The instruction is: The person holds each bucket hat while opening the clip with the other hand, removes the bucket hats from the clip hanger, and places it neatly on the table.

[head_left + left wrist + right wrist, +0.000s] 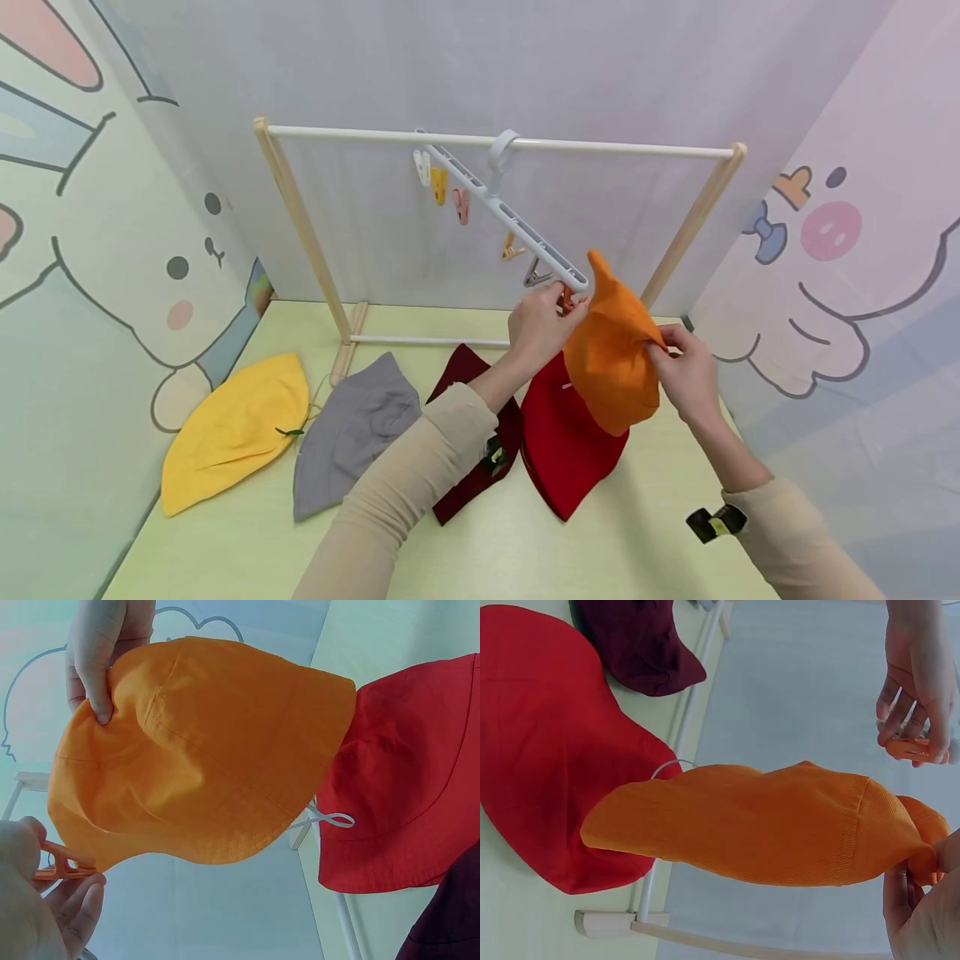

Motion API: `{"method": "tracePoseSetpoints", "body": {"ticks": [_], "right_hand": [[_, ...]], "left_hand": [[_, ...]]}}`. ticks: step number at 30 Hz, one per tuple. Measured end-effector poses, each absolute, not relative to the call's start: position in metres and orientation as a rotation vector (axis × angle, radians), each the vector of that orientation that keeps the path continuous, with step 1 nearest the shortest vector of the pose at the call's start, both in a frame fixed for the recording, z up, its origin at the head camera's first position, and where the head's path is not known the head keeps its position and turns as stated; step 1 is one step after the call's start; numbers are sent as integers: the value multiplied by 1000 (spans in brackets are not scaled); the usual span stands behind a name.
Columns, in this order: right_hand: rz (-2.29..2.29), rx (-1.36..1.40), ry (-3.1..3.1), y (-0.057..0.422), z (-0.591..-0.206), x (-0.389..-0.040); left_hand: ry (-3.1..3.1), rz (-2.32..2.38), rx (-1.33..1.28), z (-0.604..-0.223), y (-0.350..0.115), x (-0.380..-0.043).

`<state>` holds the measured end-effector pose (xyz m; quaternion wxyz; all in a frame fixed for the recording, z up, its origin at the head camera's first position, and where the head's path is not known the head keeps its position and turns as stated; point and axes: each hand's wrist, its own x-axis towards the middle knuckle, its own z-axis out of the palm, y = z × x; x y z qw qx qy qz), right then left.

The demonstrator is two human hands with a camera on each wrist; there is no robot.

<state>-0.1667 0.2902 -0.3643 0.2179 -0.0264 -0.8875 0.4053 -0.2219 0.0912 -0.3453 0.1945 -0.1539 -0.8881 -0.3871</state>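
My left hand (540, 325) pinches an orange clothespin (64, 864) that hangs at the near end of a pale clip hanger (517, 225). With thumb and fingers, my right hand (686, 371) grips an orange bucket hat (611, 358) by its crown and holds it up beside that end. In the left wrist view the hat's edge meets the tip of the clothespin. A red hat (573, 450) lies on the table below, partly covered by the orange one. My left forearm crosses in front of a maroon hat (459, 362).
The hanger hooks over the white bar (375, 136) of a wooden-legged rack. Clothespins in white (422, 167), yellow (440, 185), pink (461, 206), light orange (512, 247) and grey (536, 273) hang along it. A grey hat (360, 433) and a yellow hat (240, 425) lie at left.
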Motion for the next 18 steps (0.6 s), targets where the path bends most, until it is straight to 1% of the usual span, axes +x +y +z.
{"method": "tracePoseSetpoints", "body": {"ticks": [7,18], "right_hand": [[1082,-153,-2500,299,-357,-162],[1096,-194,-2547,321,-341,-154]], "left_hand": [[-2490,-1085,-429,-346,92,-223],[-2465,-1095,-422,-346,93,-224]]}}
